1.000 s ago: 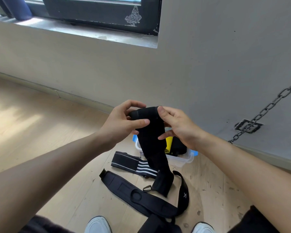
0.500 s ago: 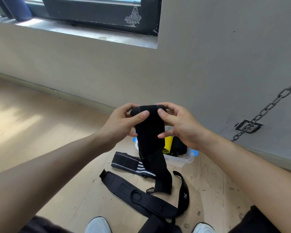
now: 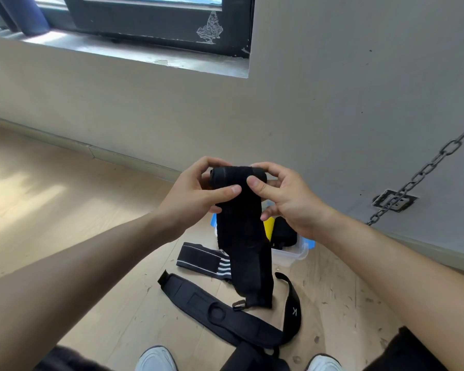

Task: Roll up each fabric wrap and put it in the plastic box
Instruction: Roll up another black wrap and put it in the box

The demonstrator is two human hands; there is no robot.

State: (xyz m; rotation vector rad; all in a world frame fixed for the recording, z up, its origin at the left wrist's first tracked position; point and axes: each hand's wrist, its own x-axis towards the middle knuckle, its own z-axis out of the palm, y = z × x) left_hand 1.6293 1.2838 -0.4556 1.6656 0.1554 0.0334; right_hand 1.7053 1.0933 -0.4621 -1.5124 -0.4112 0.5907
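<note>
I hold a long black fabric wrap (image 3: 243, 236) in the air in front of me. Its top end is a small roll between my fingers. My left hand (image 3: 190, 195) pinches the roll from the left, my right hand (image 3: 284, 199) from the right, thumbs on the near face. The rest hangs straight down, with a metal ring at its lower end. Behind it on the floor stands the clear plastic box (image 3: 292, 254), partly hidden, with a yellow and a black roll inside. A black wrap with white stripes (image 3: 201, 259) lies flat left of the box.
A long black padded strap (image 3: 225, 314) curves across the wooden floor near my white shoes (image 3: 156, 358). A wall with a window sill rises right behind the box. A metal chain (image 3: 423, 170) hangs from the wall at the right.
The rolled top of the wrap has grown thicker and both hands have risen slightly. The hanging tail has shortened, its ring end lifted higher off the floor strap.
</note>
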